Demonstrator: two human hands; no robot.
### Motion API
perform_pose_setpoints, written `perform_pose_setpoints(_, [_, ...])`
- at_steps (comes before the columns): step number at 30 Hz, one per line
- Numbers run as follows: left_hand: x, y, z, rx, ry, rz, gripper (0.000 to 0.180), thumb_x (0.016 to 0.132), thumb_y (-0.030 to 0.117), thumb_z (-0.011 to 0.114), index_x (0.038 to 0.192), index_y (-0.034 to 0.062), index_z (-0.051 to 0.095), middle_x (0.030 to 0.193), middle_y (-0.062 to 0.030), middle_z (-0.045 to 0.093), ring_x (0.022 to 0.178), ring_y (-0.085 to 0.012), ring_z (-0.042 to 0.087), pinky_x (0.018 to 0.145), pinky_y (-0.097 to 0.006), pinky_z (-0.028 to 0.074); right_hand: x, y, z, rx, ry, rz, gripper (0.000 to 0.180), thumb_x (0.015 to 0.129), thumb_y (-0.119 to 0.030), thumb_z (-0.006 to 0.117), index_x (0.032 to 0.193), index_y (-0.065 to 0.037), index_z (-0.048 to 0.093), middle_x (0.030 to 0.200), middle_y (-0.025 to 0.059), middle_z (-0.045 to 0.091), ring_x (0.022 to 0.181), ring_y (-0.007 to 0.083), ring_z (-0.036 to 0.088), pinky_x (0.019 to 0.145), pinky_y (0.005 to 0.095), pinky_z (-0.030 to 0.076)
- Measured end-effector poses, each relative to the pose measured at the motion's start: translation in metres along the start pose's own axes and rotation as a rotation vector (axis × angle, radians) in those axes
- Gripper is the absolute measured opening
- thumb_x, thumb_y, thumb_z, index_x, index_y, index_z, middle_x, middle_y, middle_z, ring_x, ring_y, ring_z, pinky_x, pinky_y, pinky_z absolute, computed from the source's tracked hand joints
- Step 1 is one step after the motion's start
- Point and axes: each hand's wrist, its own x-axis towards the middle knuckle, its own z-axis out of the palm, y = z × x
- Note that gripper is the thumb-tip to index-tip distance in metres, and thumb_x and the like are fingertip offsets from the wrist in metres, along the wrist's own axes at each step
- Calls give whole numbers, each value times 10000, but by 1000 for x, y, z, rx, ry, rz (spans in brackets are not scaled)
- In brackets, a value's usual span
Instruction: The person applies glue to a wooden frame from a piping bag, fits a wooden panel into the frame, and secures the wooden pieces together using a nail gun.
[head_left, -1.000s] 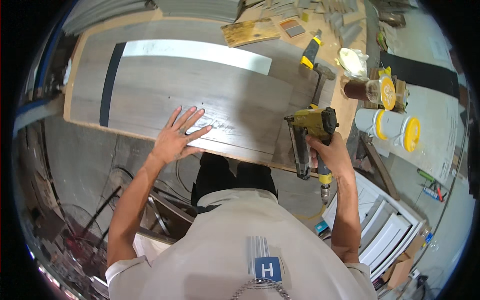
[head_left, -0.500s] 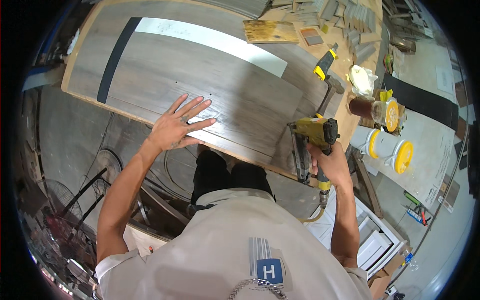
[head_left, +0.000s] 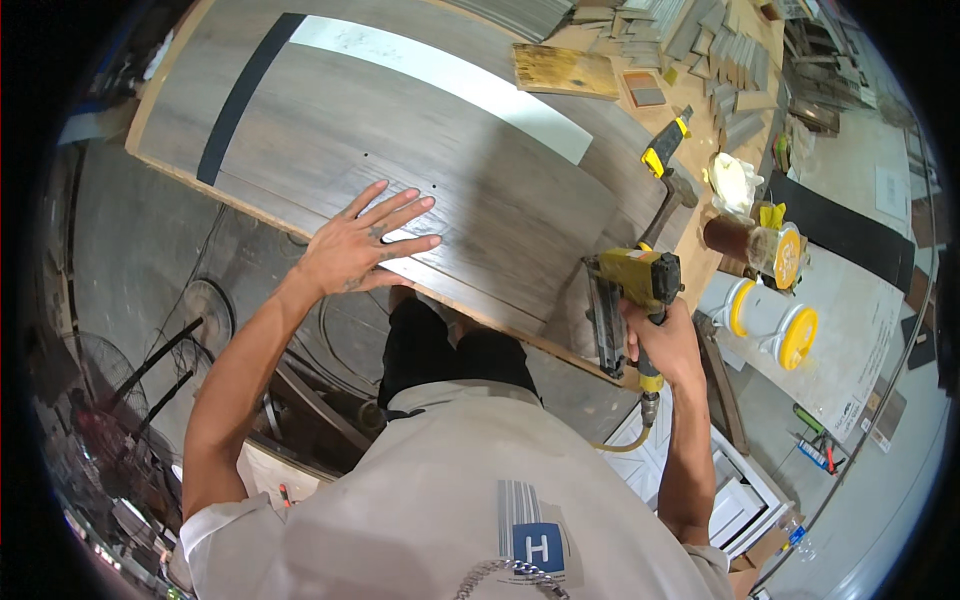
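My left hand [head_left: 365, 245] lies on the near edge of a grey-brown wood-look panel [head_left: 400, 120], fingers spread, palm down. My right hand [head_left: 660, 340] grips a yellow and black nail gun [head_left: 637, 280], held at the panel's near right corner. An air hose fitting [head_left: 650, 408] joins the bottom of its handle. The nail gun's nose points toward my left; whether it touches the panel I cannot tell. Along the panel's far side runs a white strip [head_left: 450, 75], and a dark strip [head_left: 248, 100] crosses its left end. Two small dark dots mark the surface beyond my left hand.
Right of the panel lie a hammer [head_left: 672, 205] and a yellow-black handled tool [head_left: 664, 148]. A wood offcut [head_left: 566, 71] and several grey pieces [head_left: 735, 60] sit at the back. White tubs with yellow lids [head_left: 797, 338] stand at the right. A fan [head_left: 105, 385] is at lower left.
The whole view has shifted and turned slightly, with the bench appearing a little rotated. My left hand stays on the panel, and my right hand keeps hold of the nail gun in much the same place.
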Motion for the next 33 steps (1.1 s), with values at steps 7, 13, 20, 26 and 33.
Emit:
perform_pose_setpoints(7, [0, 1, 3, 11, 15, -4, 837, 715, 583, 675, 1472, 432, 352, 1603, 8, 240, 1475, -227, 219, 1229, -472, 164, -3, -6, 1, -45, 11, 18, 117, 905, -82, 599, 881, 30, 624, 579, 37, 548, 449, 125, 519, 457, 297, 407])
perform_pose_setpoints(13, [-1, 1, 0, 45, -22, -10, 783, 776, 604, 606, 1483, 446, 308, 1616, 44, 190, 1481, -190, 189, 1245, -443, 140, -3, -1, 3, -17, 15, 10, 111, 903, -82, 607, 852, 16, 627, 576, 29, 551, 450, 121, 523, 453, 287, 413])
perform_pose_setpoints(20, [-1, 1, 2, 21, 8, 0, 801, 748, 612, 628, 1474, 438, 338, 1611, 19, 219, 1478, -205, 213, 1236, -459, 146, -8, -5, 7, -57, 23, 6, 94, 901, -75, 600, 876, 12, 626, 580, 28, 551, 451, 120, 521, 452, 283, 414])
perform_pose_setpoints(26, [-6, 0, -2, 13, 45, 3, 763, 756, 566, 654, 1457, 403, 400, 1609, -6, 229, 1477, -219, 222, 1228, -481, 147, -5, -5, 11, -169, 22, -79, 165, 875, -127, 638, 880, 37, 623, 604, 47, 576, 466, 131, 539, 468, 293, 427])
perform_pose_setpoints(33, [-49, 27, 2, -200, 449, -630, 1016, 775, 525, 731, 1536, 68, 239, 1602, -215, 153, 1484, -368, 153, 1195, -537, 130, -13, 6, 20, -126, 48, -255, 101, 856, -49, 566, 912, 22, 610, 591, 33, 568, 425, 113, 519, 414, 283, 409])
